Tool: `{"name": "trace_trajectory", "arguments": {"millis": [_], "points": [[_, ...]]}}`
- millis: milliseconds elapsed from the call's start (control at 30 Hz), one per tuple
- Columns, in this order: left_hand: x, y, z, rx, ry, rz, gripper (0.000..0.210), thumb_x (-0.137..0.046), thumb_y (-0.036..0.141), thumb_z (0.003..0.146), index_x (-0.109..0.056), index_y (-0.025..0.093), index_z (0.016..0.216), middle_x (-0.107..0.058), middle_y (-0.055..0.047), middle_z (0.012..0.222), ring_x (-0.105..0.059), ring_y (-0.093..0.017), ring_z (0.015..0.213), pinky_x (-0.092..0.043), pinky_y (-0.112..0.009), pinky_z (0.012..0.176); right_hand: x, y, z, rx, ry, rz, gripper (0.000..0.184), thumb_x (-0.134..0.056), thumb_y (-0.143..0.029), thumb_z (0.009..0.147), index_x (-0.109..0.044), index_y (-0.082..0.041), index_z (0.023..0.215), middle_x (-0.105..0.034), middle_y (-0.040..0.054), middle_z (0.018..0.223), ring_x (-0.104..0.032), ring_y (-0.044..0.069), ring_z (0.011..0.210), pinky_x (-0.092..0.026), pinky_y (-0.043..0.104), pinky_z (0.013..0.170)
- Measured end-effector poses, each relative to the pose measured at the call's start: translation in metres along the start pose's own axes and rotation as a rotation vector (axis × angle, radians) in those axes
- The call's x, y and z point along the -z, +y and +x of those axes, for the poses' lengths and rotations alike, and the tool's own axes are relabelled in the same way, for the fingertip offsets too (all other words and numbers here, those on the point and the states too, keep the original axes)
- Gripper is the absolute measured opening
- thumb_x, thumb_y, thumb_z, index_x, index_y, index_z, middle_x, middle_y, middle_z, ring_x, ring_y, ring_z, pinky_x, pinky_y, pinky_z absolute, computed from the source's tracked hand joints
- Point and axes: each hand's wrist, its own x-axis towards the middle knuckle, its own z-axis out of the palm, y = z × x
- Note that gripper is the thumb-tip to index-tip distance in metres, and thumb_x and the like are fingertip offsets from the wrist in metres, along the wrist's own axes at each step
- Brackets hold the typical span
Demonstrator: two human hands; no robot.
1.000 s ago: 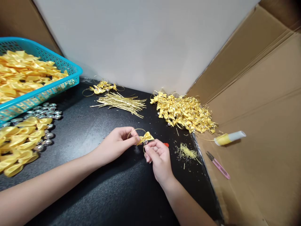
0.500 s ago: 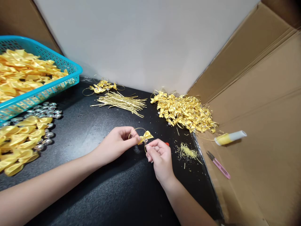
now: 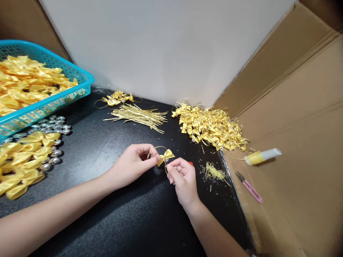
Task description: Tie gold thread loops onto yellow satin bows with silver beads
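Note:
Between thumb and fingers, my left hand (image 3: 139, 160) pinches a small yellow satin bow (image 3: 166, 155) above the dark table. A thin gold cord (image 3: 160, 146) loops up from behind the bow and curves round past my left fingers. My right hand (image 3: 183, 175) is closed in a pinch just below the bow, on the lower part of the gold cord. A small shiny bead (image 3: 166, 160) shows at the bow's middle, partly hidden by the fingers. Something red (image 3: 190, 163) peeks out behind my right hand; its kind cannot be made out.
A blue basket (image 3: 89, 79) of yellow bows stands at left, near loose bows (image 3: 24, 157) and silver beads (image 3: 56, 152). Cut gold cords (image 3: 139, 116) lie behind my hands, beaded bows (image 3: 211, 126) at right. Beyond the thread scraps (image 3: 214, 172) are pink snips (image 3: 250, 188) and a thread spool (image 3: 262, 157).
Both hands keep their pinches on the bow and cord, with only a very slight shift. Nothing else has visibly moved.

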Motion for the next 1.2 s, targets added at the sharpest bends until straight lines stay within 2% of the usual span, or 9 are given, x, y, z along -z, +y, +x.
{"name": "trace_trajectory", "arguments": {"millis": [233,500,733,900,1200], "points": [[-0.0005,-0.0006,-0.0008,-0.006,-0.007,0.022,0.028,-0.06,0.04,0.079,-0.06,0.016,0.065,-0.048,0.004,0.055,-0.037,-0.01,0.053,-0.028,-0.022,0.05,-0.0009,-0.0012,-0.0005,0.008,0.001,0.003,0.015,-0.067,-0.027,0.075,-0.058,-0.018,0.068,-0.05,-0.0066,0.045,-0.044,0.007,0.042,-0.034,0.02,0.044],[-0.0011,0.0012,0.0012,0.03,-0.032,-0.059,0.025,-0.059,0.039,0.076,-0.06,0.016,0.065,-0.054,0.003,0.06,-0.044,-0.012,0.057,-0.034,-0.024,0.057,-0.0013,0.0012,-0.0006,0.03,-0.04,0.055,0.014,-0.065,-0.027,0.079,-0.058,-0.018,0.071,-0.053,-0.0061,0.046,-0.046,0.008,0.043,-0.037,0.021,0.047],[-0.0028,0.0021,-0.0003,0.0,-0.047,-0.043,0.029,-0.058,0.043,0.079,-0.057,0.017,0.066,-0.049,0.004,0.058,-0.04,-0.011,0.055,-0.031,-0.023,0.053,-0.0024,0.0,-0.0007,0.025,-0.034,0.042,0.017,-0.066,-0.031,0.079,-0.057,-0.018,0.071,-0.054,-0.0057,0.046,-0.045,0.008,0.042,-0.037,0.021,0.047],[-0.0039,0.0028,-0.002,-0.054,-0.003,0.0,0.029,-0.059,0.042,0.079,-0.058,0.017,0.065,-0.052,0.003,0.059,-0.041,-0.012,0.057,-0.033,-0.022,0.054,-0.0027,0.0002,-0.0012,0.024,-0.038,0.042,0.017,-0.065,-0.032,0.079,-0.057,-0.018,0.072,-0.055,-0.0055,0.047,-0.046,0.008,0.042,-0.037,0.021,0.047],[-0.0027,0.0044,-0.0007,0.006,-0.017,-0.118,0.024,-0.058,0.039,0.077,-0.058,0.018,0.066,-0.053,0.004,0.062,-0.043,-0.012,0.06,-0.034,-0.024,0.059,-0.0008,0.004,-0.0009,0.015,-0.047,0.105,0.014,-0.065,-0.027,0.08,-0.059,-0.018,0.073,-0.056,-0.0055,0.047,-0.046,0.007,0.043,-0.035,0.02,0.046]]}}
